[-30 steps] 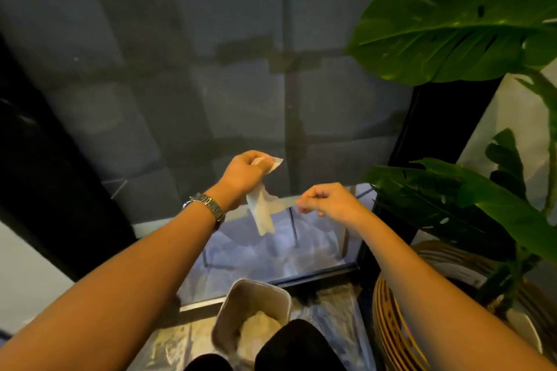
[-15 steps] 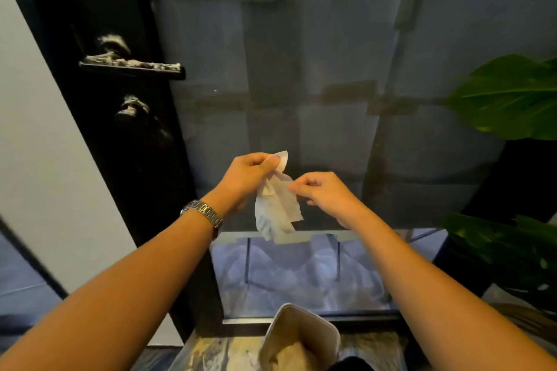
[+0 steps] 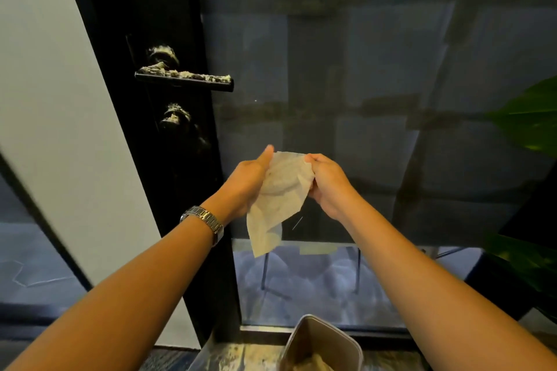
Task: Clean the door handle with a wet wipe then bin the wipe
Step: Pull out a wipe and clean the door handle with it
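Both hands hold a thin, pale, crumpled wet wipe in front of the dark glass door. The left hand has its fingers pinched on the wipe's upper left edge, thumb raised; the right hand has its fingers clenched on the upper right edge. Between them the sheet is spread partly open, and its lower corner hangs limp below the fingers.

The wipe looks very light, soft and damp — it will drape and cling, not hold a shape, and would likely tear if pulled hard from two edges. For the wiping it is probably best bunched or folded into a pad under the fingers of one hand, so that several layers lie between skin and dirt.

The black lever door handle sits up and to the left of the fingers, well apart from them, on the black door frame. Its top is caked with a pale, crumbly grime, as are the round black fitting above it and the round black lock knob below. The lever is rigid — it should bear firm pressure, though it may swing down if pressed from above.

A grey, round-cornered plastic bin stands open on the floor below the fingers, with some pale waste inside. The wipe is not yet on the handle.
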A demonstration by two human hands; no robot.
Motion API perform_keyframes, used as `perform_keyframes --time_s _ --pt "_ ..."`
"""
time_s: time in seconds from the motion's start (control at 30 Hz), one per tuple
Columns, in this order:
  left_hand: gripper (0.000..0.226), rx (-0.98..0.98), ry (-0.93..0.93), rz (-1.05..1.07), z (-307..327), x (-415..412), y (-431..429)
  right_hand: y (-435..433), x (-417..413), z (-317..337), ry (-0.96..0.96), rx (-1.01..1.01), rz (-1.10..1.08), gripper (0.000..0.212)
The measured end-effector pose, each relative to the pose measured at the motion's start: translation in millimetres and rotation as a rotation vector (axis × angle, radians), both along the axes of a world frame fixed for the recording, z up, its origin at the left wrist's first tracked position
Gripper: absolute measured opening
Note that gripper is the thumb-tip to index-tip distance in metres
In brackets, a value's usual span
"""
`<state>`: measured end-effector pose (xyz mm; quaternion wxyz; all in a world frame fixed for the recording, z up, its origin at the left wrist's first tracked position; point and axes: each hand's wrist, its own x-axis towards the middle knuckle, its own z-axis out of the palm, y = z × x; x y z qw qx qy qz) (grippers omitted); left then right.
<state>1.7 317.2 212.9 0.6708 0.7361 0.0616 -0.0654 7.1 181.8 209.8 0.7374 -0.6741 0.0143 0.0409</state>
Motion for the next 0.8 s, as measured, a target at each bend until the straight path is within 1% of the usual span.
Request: perform_keyframes --time_s 0.03,0.1,0.13,0.2,0.27,0.4,0.47,0.53,0.6,0.7,0.73,0.8 --pt "0.046 0.059 -0.01 -0.049 -0.8 2.0 3.8 1.7 1.7 2.4 0.023 0.072 0.026 0.024" --pt "0.045 0.202 -0.065 -0.125 -4.7 6.7 13.1 4.1 7.6 3.3 0.07 0.157 0.059 0.029" --pt "0.043 0.236 -0.081 -0.133 -7.1 9.9 18.1 5.7 10.9 2.2 0.099 0.168 0.055 0.03" --pt "0.04 0.22 -0.073 -0.11 -11.6 18.9 26.2 12.2 19.2 -4.3 0.157 0.157 0.034 0.03" --pt "0.036 0.162 -0.036 -0.095 -14.2 28.5 29.6 22.3 27.2 -12.5 0.167 0.089 0.083 0.034" --pt "0.035 0.053 -0.027 -0.103 -15.9 43.8 32.9 36.0 42.4 -26.6 0.074 -0.172 0.265 0.042" --pt "0.036 0.002 -0.006 -0.109 -11.3 47.0 37.5 35.5 50.0 -25.6 0.102 -0.258 0.343 0.043" --pt "0.036 0.03 0.033 -0.128 -4.5 46.5 46.0 34.0 55.2 -19.5 0.143 -0.285 0.39 0.041" --pt "0.041 0.094 0.081 -0.17 5.4 43.3 57.2 34.7 57.0 -8.1 0.149 -0.242 0.41 0.035" --pt "0.054 0.192 0.197 -0.22 23.9 31.7 73.3 39.2 53.1 10.9 0.152 -0.189 0.46 0.022" --pt "0.057 0.209 0.246 -0.226 29.6 27.2 79.4 41.2 50.9 17.6 0.169 -0.163 0.476 0.02" --pt "0.061 0.21 0.329 -0.222 39.4 17.4 91.4 46.0 47.8 28.5 0.226 -0.098 0.474 0.022"
